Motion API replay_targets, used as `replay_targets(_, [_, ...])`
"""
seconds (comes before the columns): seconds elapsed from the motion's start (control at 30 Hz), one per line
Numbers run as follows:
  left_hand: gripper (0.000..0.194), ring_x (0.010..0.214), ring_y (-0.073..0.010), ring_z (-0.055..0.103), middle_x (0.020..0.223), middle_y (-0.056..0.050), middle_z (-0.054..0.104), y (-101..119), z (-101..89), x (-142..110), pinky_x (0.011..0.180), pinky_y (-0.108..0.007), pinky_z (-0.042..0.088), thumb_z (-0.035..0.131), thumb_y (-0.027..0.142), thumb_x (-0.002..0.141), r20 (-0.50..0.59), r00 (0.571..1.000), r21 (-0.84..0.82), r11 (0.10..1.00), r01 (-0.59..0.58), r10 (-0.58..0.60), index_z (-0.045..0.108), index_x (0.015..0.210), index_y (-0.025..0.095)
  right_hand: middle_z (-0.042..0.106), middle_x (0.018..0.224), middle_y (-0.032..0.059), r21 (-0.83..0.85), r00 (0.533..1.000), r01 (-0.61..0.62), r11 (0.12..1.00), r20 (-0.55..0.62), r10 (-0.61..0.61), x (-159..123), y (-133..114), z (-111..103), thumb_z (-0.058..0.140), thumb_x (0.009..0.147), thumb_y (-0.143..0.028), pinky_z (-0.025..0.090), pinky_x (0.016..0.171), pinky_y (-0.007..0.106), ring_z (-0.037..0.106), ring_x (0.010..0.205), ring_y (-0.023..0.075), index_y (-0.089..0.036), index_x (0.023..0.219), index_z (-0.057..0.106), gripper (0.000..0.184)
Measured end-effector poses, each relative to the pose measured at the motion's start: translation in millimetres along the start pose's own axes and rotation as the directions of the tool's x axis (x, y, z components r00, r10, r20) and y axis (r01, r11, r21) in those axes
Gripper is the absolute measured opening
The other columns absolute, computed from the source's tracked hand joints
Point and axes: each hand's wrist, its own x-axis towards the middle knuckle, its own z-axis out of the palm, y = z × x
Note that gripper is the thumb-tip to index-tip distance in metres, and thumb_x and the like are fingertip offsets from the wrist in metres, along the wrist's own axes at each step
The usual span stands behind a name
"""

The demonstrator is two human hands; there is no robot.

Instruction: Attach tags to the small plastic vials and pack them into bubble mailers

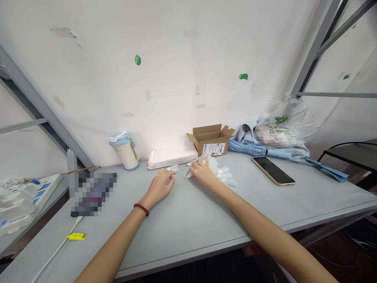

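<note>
My left hand (160, 185), with a dark red bead bracelet (141, 209) on its wrist, rests low over the grey table. Its fingers are loosely bent, thumb and forefinger apart. Just beyond its fingertips lies a small clear plastic piece (173, 168); whether they touch cannot be made out. To the right, my right hand (202, 172) reaches down onto a pile of small translucent white plastic pieces (225, 175), its fingers spread over them. The fingertips are partly hidden among the pieces, and I see no piece lifted.
Behind the hands are a stack of white trays (172, 157) and an open cardboard box (213, 141). A cup (125, 153) stands left, near a blurred-out object (94, 194) with a white cable (55, 253). Rightward lie a phone (273, 170), a blue umbrella (250, 147) and a plastic bag (282, 125).
</note>
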Motion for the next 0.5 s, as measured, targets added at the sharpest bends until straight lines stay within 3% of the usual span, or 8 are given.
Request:
replay_targets(0.13, [0.031,0.091,-0.0234,0.054,0.092,-0.007,0.062,10.3,3.7,-0.7,0.081,-0.035,0.043,0.05,0.03,0.083,0.08,0.996,-0.089,0.996,-0.031,0.038,0.06,0.11,0.019,0.061,0.109,0.0132,0.028,0.996,0.067,0.997,-0.057,-0.065,-1.6,-11.1,-6.9,0.035,0.086,-0.002,0.02,0.1,0.061,0.045,0.113,0.0285,-0.016,0.103,0.06,0.033])
replay_targets(0.23, [0.023,0.081,-0.0219,0.053,0.081,-0.007,0.062,16.5,1.5,1.9,0.075,-0.034,0.042,0.046,0.033,0.084,0.078,0.997,-0.142,0.99,0.002,0.009,0.064,0.082,0.018,0.063,0.103,0.0114,0.077,0.992,0.093,0.993,-0.09,-0.086,-2.6,-15.8,-12.5,0.035,0.086,-0.001,0.02,0.101,0.055,0.049,0.108,0.0251,-0.016,0.105,0.059,0.033])
replay_targets(0.33, [0.031,0.069,-0.0186,0.049,0.069,-0.004,0.058,16.9,-6.2,4.9,0.065,-0.03,0.039,0.046,0.04,0.083,0.09,0.992,-0.251,0.962,0.112,-0.092,0.058,0.064,0.018,0.064,0.101,0.0109,0.17,0.996,0.058,0.984,-0.075,-0.046,-1.5,-12.4,-12.9,0.04,0.087,-0.004,0.025,0.098,0.048,0.053,0.103,0.0229,-0.017,0.106,0.059,0.03])
replay_targets(0.5, [0.04,0.059,-0.0143,0.045,0.061,-0.001,0.054,7.2,-15.1,5.5,0.056,-0.025,0.035,0.049,0.052,0.078,0.244,0.95,-0.447,0.847,0.287,-0.193,0.061,0.064,0.016,0.064,0.105,0.0113,0.363,0.999,-0.034,0.931,-0.019,0.044,0.7,1.6,-6.3,0.048,0.086,-0.009,0.036,0.085,0.035,0.056,0.103,0.0221,-0.018,0.112,0.059,0.03])
